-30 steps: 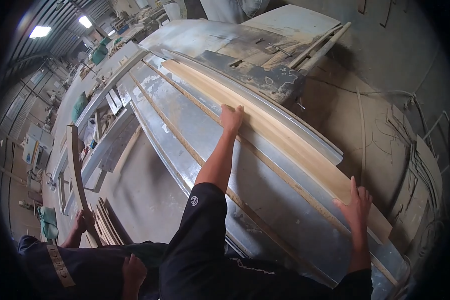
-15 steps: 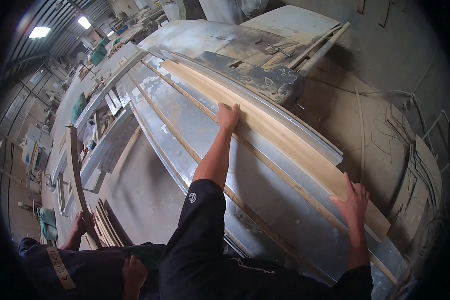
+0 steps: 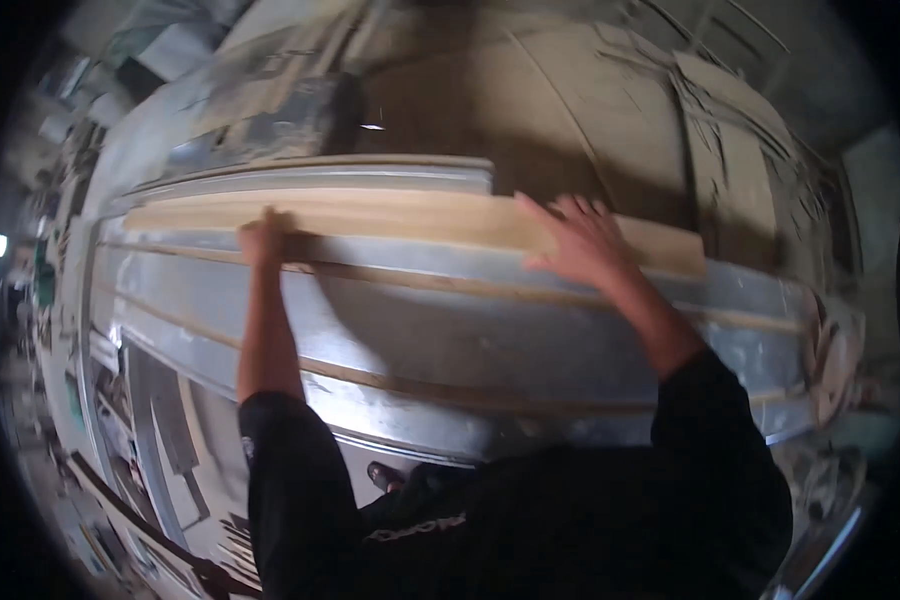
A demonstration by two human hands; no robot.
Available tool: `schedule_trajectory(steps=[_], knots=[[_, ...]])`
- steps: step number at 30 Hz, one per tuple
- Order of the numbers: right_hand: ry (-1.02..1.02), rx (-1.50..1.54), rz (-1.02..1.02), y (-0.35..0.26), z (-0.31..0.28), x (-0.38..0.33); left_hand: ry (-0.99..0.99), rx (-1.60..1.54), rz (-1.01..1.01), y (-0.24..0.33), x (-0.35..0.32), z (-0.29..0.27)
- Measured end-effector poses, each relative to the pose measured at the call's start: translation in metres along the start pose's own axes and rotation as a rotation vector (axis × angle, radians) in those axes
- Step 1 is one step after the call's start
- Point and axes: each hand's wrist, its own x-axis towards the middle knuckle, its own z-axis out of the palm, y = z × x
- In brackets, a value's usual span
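A long pale wooden board (image 3: 410, 217) lies lengthwise on the grey metal tabletop (image 3: 450, 345), beside a straight metal fence (image 3: 370, 174) on its far side. Toward the board's left part, my left hand (image 3: 263, 240) is closed on its near edge, the fingers curled. My right hand (image 3: 582, 242) rests over the board's right part with its fingers spread apart, the thumb at the near edge and the fingertips toward the far edge. Motion blurs both hands somewhat.
Narrow wood-coloured strips (image 3: 440, 283) run along the tabletop. Past the fence stands a dark machine part (image 3: 305, 112). Sheets and thin rods lean at the far right. At lower left are a metal frame (image 3: 150, 440) and a long dark wooden piece (image 3: 130, 508).
My view has swung to the right, so the board now runs nearly level across it. My right hand has spread its fingers over the board; my left hand stays on it.
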Motion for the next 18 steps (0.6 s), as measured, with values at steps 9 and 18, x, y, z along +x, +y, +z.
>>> schedule_trajectory(steps=[9,18], knots=[[-0.709,0.314,0.198,0.151,-0.001,0.007,0.140,-0.284,-0.101,0.001,-0.003,0.000],[-1.024,0.660,0.133,0.142,0.028,0.045,0.278,0.275,0.233,-0.037,0.006,-0.030]])
